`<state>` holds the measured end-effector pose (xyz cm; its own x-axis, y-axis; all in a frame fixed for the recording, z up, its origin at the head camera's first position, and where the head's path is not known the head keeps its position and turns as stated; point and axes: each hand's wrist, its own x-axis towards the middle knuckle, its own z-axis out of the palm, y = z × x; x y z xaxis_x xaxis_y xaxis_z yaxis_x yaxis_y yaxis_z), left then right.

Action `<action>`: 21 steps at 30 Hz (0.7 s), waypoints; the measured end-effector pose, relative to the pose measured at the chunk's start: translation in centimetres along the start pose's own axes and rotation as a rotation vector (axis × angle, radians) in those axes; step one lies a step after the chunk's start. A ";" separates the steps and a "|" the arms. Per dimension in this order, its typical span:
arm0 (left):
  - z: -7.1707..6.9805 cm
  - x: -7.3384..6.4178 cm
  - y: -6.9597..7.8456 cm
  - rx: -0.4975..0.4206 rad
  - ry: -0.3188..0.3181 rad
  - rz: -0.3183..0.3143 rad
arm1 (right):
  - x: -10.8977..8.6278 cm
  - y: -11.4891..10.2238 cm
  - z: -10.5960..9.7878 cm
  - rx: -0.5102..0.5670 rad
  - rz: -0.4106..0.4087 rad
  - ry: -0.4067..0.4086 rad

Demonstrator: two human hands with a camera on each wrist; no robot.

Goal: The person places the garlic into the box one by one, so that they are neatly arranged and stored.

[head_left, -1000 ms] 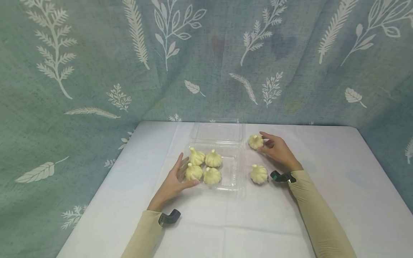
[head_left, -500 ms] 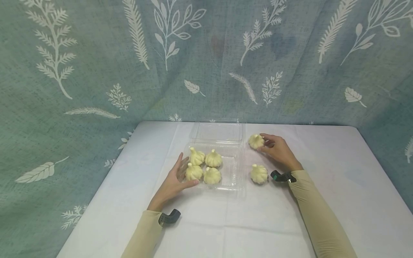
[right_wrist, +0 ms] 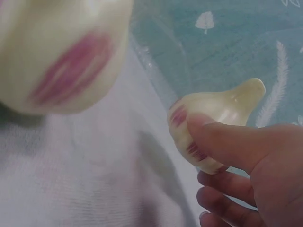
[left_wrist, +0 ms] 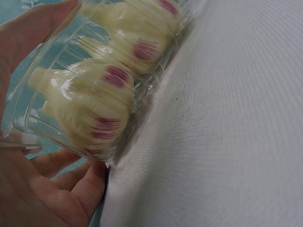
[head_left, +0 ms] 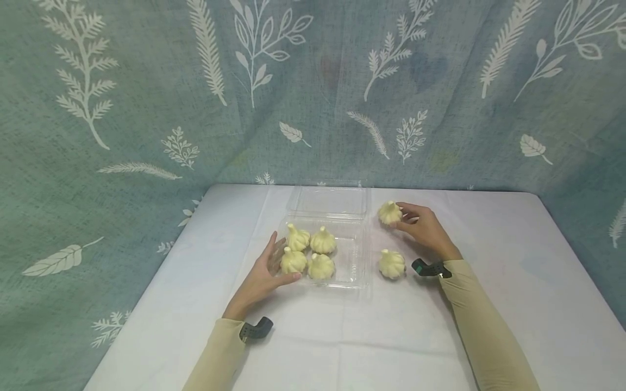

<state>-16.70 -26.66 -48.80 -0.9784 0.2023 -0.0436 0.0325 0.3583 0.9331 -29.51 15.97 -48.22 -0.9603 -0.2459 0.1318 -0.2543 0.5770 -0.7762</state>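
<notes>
Bench (head_left: 415, 336): flat top, rounded far corners, spread with a creased white woven cloth (head_left: 293, 353) | left of centre: clear, rectangular plastic clamshell box (head_left: 348, 258), standing open, hinged lid (head_left: 329, 201) folded back toward far edge | right of box, near but apart: one pale-yellow, ribbed garlic bulb (head_left: 392, 265), purple-streaked, stem up.

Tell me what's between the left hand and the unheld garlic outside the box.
In the head view, the clear box lies there, its two nearer garlic bulbs inside, then a strip of white cloth.
</notes>
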 end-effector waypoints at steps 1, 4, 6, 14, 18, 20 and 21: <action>0.0 0.0 0.0 0.000 0.000 -0.001 | 0.0 -0.1 0.0 0.002 -0.003 0.001; 0.0 0.0 -0.1 0.000 0.000 -0.002 | -0.2 -0.5 -0.2 0.000 -0.009 0.004; -0.1 0.0 -0.1 -0.002 0.001 -0.001 | -0.3 -0.7 -0.3 -0.005 -0.009 0.005; -0.1 0.1 -0.1 -0.001 -0.004 -0.004 | -0.5 -1.7 -0.6 -0.011 -0.009 0.008; -0.1 0.1 -0.2 -0.001 -0.006 -0.002 | -0.7 -2.2 -0.8 -0.015 -0.022 0.016; 0.0 0.1 -0.2 -0.006 -0.006 0.003 | -0.8 -2.4 -1.0 -0.015 -0.028 0.016; 0.0 0.1 -0.2 -0.007 -0.006 0.006 | -0.8 -2.4 -1.0 -0.014 -0.031 0.017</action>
<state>-16.84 -26.72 -48.94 -0.9770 0.2096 -0.0396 0.0373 0.3508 0.9357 -28.26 15.55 -45.80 -0.9537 -0.2508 0.1663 -0.2856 0.5802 -0.7627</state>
